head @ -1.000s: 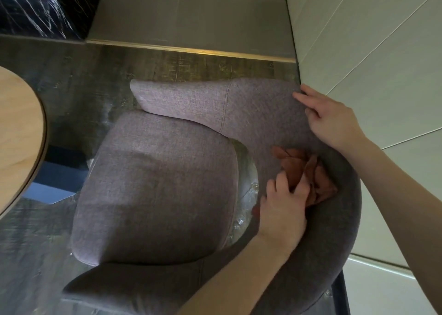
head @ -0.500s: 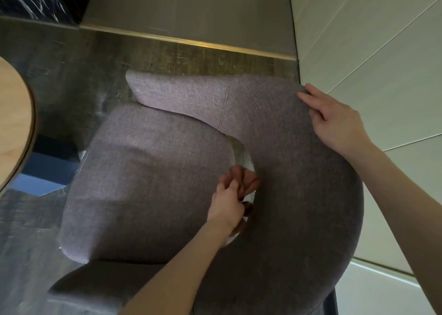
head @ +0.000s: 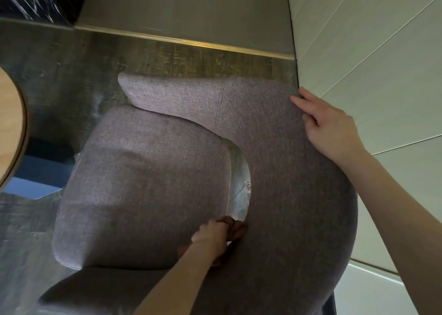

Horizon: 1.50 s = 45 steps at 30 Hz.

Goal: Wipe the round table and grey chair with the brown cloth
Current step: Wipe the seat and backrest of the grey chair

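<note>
seen from above, the left hand (head: 210,237) clenches the brown cloth (head: 235,228) in the gap between the grey chair (head: 148,183) seat and its backrest, the right hand (head: 332,128) resting flat and released on the backrest rim; the bunched cloth could snag there or skip fabric.

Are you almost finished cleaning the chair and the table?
Not yet, it seems. In hand: the left hand holds the brown cloth bunched in the gap between the grey chair seat and its curved back, while the right hand rests on the back's top edge. Only an edge of the round table shows, and nothing there or on the fabric shows what has been wiped, so I can't say what is left.
</note>
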{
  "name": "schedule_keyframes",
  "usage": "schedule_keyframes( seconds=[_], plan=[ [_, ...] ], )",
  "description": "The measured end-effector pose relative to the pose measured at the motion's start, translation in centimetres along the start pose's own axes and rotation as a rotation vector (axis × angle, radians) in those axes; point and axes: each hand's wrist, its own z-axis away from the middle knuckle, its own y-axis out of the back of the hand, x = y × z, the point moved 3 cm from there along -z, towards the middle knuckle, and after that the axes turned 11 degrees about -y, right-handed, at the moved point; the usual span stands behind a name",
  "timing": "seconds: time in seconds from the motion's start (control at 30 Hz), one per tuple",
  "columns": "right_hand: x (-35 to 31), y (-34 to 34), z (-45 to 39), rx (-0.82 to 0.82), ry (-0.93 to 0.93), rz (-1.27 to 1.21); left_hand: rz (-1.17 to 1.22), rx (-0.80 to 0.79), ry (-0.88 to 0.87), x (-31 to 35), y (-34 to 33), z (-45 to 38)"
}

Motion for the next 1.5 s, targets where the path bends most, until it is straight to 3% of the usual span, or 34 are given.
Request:
schedule_keyframes(
  seconds=[0.07, 0.17, 0.23, 0.33, 0.43, 0.6, 0.67, 0.73, 0.8, 0.9, 0.97, 1.07, 1.2, 1.27, 1.33, 1.5],
  plan=[
    [0.0, 0.0, 0.0, 0.007, 0.007, -0.003, 0.192, 0.168, -0.009, -0.4, 2.1, -0.7],
    [0.0, -0.1, 0.0, 0.012, 0.004, 0.007, 0.458, 0.537, -0.191, 3.6, 7.7, -1.1],
    [0.0, -0.1, 0.0, 0.020, 0.011, -0.003, 0.478, 0.700, -0.361, 8.0, 10.8, -0.3],
    [0.1, -0.1, -0.1, 0.017, 0.017, -0.008, 0.360, 0.800, -0.522, 13.1, 10.7, 1.7],
    [0.1, -0.2, -0.1, 0.008, 0.004, 0.005, 0.022, 0.679, -0.504, 12.2, 6.1, 2.0],
    [0.1, -0.1, -0.1, 0.003, 0.005, 0.020, -0.477, 0.049, -0.301, 2.7, 1.0, 1.6],
    [0.1, -0.2, -0.1, 0.003, 0.007, 0.032, -0.585, -0.066, -0.210, -0.1, 1.6, 1.6],
    [0.1, -0.3, -0.1, 0.011, 0.016, 0.044, -0.370, 0.030, -0.113, -1.1, 3.8, 1.5],
    [0.2, -0.5, 0.0, 0.010, 0.021, 0.053, 0.034, 0.230, -0.076, -1.0, 6.5, 1.5],
    [0.5, -1.0, 0.5, -0.004, 0.009, 0.076, 0.497, 0.446, -0.207, 1.6, 10.4, 3.2],
    [-0.1, -0.8, 1.4, 0.004, -0.054, 0.022, 0.633, 0.532, -0.291, 3.4, 13.1, 5.4],
    [-3.4, 0.9, 3.5, -0.017, -0.229, -0.323, 0.801, 0.663, -0.406, 6.3, 17.8, 9.9],
    [-10.5, 5.0, 6.5, -0.324, -0.424, -1.057, 1.190, 0.718, -0.631, 11.1, 23.7, 18.6],
    [-14.0, 8.4, 7.8, -0.415, -0.364, -1.335, 1.282, 0.692, -0.703, 13.0, 26.0, 23.4],
    [-16.8, 12.5, 9.1, -0.398, -0.252, -1.467, 1.315, 0.683, -0.775, 14.2, 27.8, 27.9],
    [-21.7, 19.5, 13.2, -0.395, 0.077, -1.439, 1.318, 0.877, -0.809, 13.9, 30.3, 37.0]
  ],
)
